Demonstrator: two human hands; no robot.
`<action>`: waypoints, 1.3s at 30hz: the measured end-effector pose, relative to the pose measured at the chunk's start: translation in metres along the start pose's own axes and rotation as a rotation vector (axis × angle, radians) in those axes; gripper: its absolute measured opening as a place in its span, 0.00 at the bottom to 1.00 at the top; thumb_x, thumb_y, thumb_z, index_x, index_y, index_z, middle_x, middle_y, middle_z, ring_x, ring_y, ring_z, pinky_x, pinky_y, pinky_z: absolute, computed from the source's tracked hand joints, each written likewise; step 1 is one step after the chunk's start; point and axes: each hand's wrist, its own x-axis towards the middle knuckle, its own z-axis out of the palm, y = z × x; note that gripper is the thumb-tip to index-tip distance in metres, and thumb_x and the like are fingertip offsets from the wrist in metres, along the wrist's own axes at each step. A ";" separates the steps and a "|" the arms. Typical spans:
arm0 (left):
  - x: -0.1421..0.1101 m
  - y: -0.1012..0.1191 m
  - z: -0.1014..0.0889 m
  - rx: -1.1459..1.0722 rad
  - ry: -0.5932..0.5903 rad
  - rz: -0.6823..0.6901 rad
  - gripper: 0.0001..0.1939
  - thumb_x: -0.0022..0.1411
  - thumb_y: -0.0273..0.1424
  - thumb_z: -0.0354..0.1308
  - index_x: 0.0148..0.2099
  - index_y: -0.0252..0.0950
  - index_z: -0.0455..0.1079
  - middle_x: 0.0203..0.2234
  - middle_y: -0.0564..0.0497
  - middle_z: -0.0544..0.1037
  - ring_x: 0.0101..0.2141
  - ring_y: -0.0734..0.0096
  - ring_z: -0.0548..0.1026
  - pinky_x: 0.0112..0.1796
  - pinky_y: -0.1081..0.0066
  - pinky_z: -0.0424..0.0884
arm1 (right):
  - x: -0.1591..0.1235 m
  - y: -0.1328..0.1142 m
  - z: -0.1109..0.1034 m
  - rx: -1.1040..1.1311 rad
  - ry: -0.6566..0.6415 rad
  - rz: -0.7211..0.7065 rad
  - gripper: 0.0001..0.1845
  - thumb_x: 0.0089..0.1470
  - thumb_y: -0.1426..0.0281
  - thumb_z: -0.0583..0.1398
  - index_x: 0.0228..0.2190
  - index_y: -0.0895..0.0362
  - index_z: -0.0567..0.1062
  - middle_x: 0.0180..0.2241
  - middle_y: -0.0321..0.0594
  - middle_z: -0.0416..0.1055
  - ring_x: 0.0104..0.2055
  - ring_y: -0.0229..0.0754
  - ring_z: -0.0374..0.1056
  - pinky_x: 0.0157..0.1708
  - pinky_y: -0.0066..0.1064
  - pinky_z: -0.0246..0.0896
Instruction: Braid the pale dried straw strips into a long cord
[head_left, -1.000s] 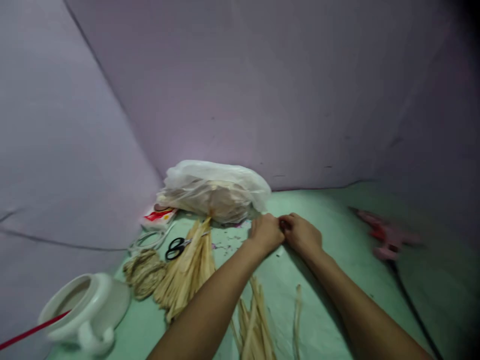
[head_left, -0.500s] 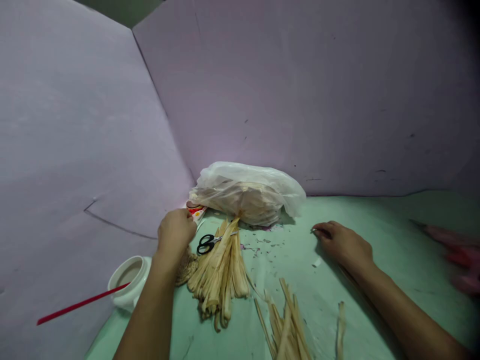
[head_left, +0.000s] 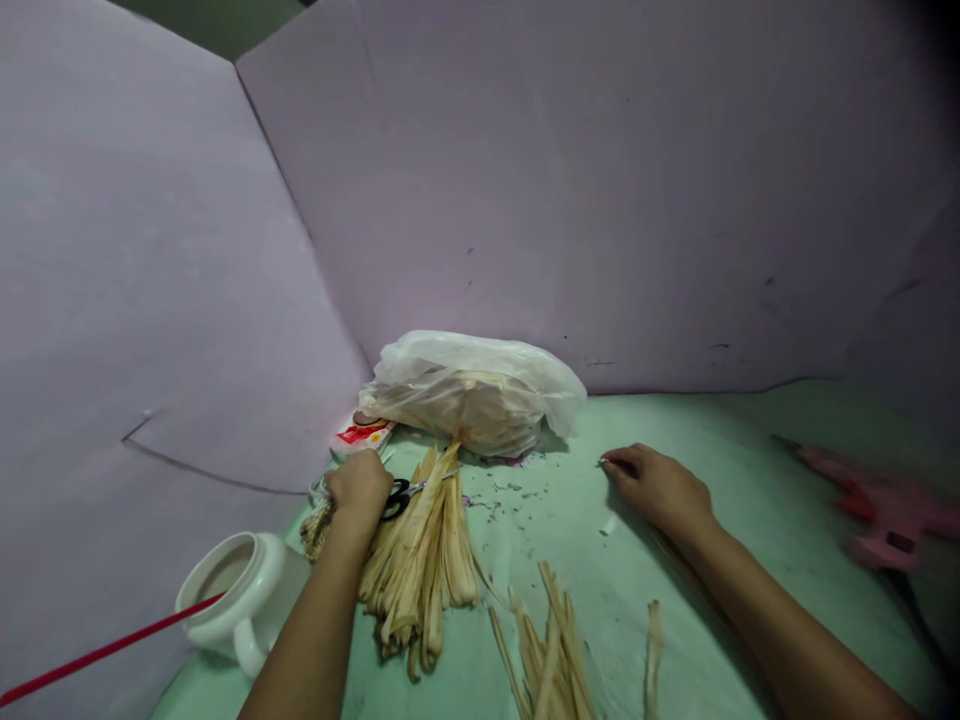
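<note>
My left hand (head_left: 360, 487) is curled over the black handles of the scissors (head_left: 401, 494), which lie on a bundle of dry straw-coloured strips (head_left: 420, 565). Whether it grips them I cannot tell. My right hand (head_left: 656, 485) rests on the green table (head_left: 720, 450), fingers pinched together on a small thin pale piece at its fingertips. A second, looser pile of strips (head_left: 547, 650) lies between my forearms. A ball of twine (head_left: 315, 525) peeks out just left of my left hand.
A clear plastic bag of husks (head_left: 472, 390) sits against the purple back wall. A white jug (head_left: 236, 590) with a red stick (head_left: 97, 655) stands at the left. A pink glue gun (head_left: 885, 500) lies at the right. A red-and-white packet (head_left: 360, 435) lies beside the bag.
My hands were together at the table's middle. The left hand has swung out left, over the twine, and come down on the scissors' handles. The right hand stays on the table.
</note>
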 end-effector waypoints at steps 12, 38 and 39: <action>-0.103 0.069 -0.063 -0.543 0.291 0.757 0.11 0.53 0.28 0.46 0.36 0.40 0.69 0.32 0.52 0.74 0.34 0.71 0.70 0.37 0.75 0.62 | -0.005 -0.009 -0.017 0.063 -0.077 0.076 0.31 0.54 0.54 0.37 0.32 0.55 0.74 0.34 0.43 0.72 0.36 0.45 0.66 0.27 0.29 0.49; -0.093 0.180 0.015 -0.403 -0.042 0.655 0.09 0.52 0.31 0.47 0.31 0.41 0.70 0.27 0.48 0.75 0.31 0.63 0.72 0.26 0.71 0.58 | -0.002 0.005 -0.013 0.110 -0.056 -0.121 0.25 0.39 0.51 0.57 0.36 0.53 0.73 0.35 0.38 0.70 0.35 0.40 0.65 0.29 0.25 0.49; -0.093 0.180 0.016 -0.420 -0.050 0.628 0.09 0.51 0.31 0.48 0.30 0.41 0.70 0.27 0.49 0.75 0.31 0.63 0.72 0.26 0.71 0.58 | -0.002 0.006 -0.012 0.118 -0.060 -0.130 0.23 0.38 0.54 0.58 0.36 0.53 0.73 0.35 0.38 0.70 0.35 0.39 0.64 0.29 0.25 0.49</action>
